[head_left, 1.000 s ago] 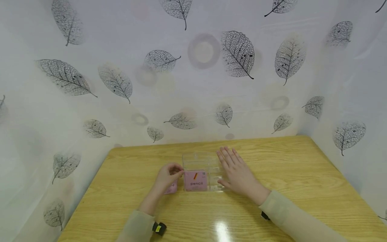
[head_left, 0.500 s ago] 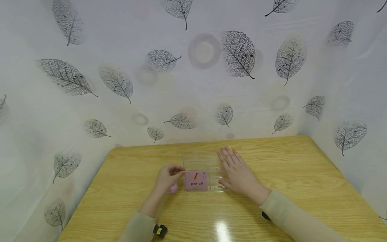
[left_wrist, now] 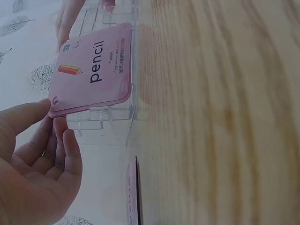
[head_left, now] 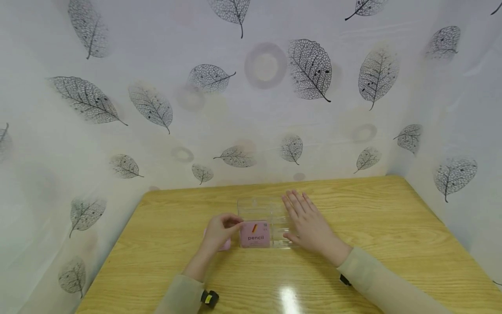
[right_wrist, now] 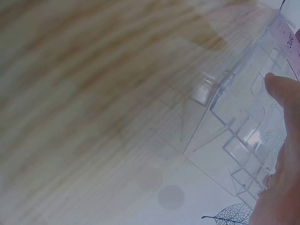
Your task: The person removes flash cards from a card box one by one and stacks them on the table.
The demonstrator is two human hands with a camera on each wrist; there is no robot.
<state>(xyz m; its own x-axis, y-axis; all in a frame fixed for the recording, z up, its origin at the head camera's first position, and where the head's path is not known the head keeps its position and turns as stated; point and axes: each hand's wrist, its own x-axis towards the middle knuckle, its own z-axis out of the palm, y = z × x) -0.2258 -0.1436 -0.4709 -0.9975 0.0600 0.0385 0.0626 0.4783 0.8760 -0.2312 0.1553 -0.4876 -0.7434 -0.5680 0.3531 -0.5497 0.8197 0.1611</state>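
In the head view, a pink flashcard [head_left: 255, 234] marked "pencil" lies over the left part of a clear plastic organizer box [head_left: 254, 209]. My left hand [head_left: 218, 231] holds this card at its upper left corner. The left wrist view shows the thumb [left_wrist: 28, 117] at the holed corner of the flashcard [left_wrist: 91, 75] and curled fingers beneath. A second card edge shows just under it. My right hand [head_left: 311, 226] rests flat over the box's right side, fingers straight. In the right wrist view its thumb [right_wrist: 283, 89] lies over the clear compartments [right_wrist: 243, 136].
Another pink card [head_left: 225, 246] lies on the wooden table [head_left: 353, 209] beside the box, partly covered by my left hand. In the left wrist view, that pink card [left_wrist: 131, 192] appears edge-on. A leaf-patterned curtain [head_left: 266, 122] stands behind the table.
My left hand has shifted slightly right along the "pencil" card's corner, and now covers the lettering on the other pink card. My right hand stays in place on the box.
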